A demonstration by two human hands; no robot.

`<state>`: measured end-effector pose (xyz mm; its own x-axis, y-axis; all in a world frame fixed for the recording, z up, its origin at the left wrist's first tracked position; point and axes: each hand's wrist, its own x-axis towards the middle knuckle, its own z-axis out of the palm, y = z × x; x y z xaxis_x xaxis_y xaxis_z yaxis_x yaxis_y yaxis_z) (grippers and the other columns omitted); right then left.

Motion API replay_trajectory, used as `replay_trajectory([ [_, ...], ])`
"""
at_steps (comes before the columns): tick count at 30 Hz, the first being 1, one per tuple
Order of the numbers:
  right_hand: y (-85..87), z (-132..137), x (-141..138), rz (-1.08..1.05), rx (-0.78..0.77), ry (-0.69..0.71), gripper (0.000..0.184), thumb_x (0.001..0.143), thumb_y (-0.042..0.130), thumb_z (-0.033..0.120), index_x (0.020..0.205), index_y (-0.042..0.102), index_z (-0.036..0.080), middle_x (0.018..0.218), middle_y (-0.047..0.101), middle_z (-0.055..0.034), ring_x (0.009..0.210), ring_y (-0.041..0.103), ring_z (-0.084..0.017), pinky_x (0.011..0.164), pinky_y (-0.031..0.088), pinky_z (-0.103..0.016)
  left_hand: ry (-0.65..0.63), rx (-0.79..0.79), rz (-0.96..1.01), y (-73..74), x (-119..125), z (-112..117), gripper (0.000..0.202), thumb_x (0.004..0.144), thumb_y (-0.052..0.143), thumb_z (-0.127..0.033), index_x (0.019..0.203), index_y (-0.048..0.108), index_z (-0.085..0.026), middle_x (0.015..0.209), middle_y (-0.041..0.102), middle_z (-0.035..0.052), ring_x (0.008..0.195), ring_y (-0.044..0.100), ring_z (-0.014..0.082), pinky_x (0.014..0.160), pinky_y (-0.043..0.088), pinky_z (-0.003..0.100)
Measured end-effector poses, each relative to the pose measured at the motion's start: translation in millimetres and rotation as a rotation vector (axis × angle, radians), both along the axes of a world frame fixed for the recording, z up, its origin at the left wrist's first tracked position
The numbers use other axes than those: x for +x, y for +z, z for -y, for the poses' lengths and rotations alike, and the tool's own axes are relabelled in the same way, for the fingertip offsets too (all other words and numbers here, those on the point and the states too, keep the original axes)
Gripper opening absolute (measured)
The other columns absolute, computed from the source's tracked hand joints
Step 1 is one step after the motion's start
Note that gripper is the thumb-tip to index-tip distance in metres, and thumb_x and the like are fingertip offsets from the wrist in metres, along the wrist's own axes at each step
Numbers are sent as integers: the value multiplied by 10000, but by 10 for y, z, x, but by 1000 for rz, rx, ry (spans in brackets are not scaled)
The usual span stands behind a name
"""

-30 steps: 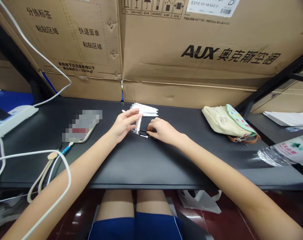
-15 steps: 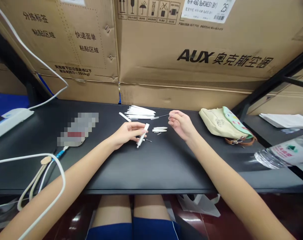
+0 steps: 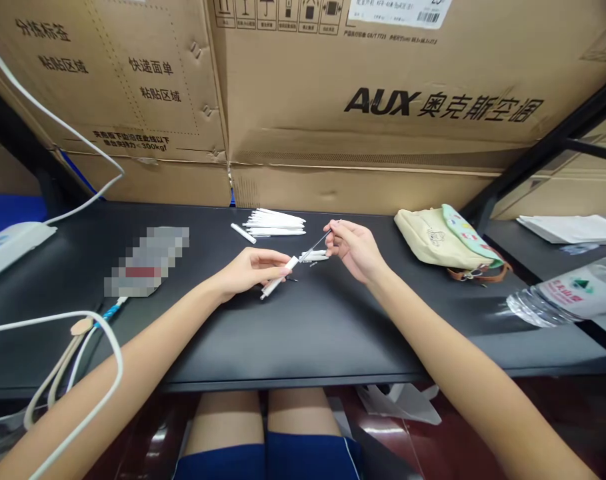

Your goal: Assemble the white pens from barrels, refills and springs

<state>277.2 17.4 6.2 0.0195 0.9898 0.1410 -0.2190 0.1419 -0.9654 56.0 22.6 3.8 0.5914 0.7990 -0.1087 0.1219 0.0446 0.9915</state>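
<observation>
My left hand (image 3: pixel 250 270) is closed round a white pen barrel (image 3: pixel 279 278), tilted with its open end up and to the right. My right hand (image 3: pixel 353 248) pinches a thin dark pen refill (image 3: pixel 317 244) whose tip points down-left at the barrel's mouth. Both hover just above the black table (image 3: pixel 303 327). Small white pen parts (image 3: pixel 317 255) lie on the table under the refill. A pile of white pen barrels (image 3: pixel 274 223) sits behind my hands, with one loose barrel (image 3: pixel 243 233) at its left.
A cream pouch (image 3: pixel 445 240) lies at the right, a plastic water bottle (image 3: pixel 563 297) further right. A blurred phone (image 3: pixel 145 261) and white cables (image 3: pixel 57 347) are at the left. Large cardboard boxes (image 3: pixel 383 100) wall the table's back edge.
My right hand has picked up the refill from the table and brought it left toward the barrel. My left hand has laid the barrel from upright to a tilt.
</observation>
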Motion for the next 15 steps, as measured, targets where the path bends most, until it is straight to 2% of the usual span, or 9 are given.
replay_trajectory([
  [5,11,21,-21,15,-5,23,312,684,731,445,716,617,156,599,512,17,525,487,-69,480,486,-199,-31,-8,13,51,10,19,285,655,750,-328,888,735,-164,712,675,53,539,507,102,491,371,220],
  [9,16,20,-24,-35,-7,-28,306,662,750,426,696,606,158,573,501,23,514,476,-68,460,474,-193,-62,-8,18,70,10,29,270,660,744,-308,883,735,-156,670,655,38,512,468,89,475,353,217],
  [15,-23,65,-109,-10,-5,54,305,672,736,436,705,634,151,571,528,19,513,501,-74,464,487,-203,-97,-10,-3,62,13,38,290,662,740,-342,889,732,-162,714,671,58,587,537,115,500,397,211],
])
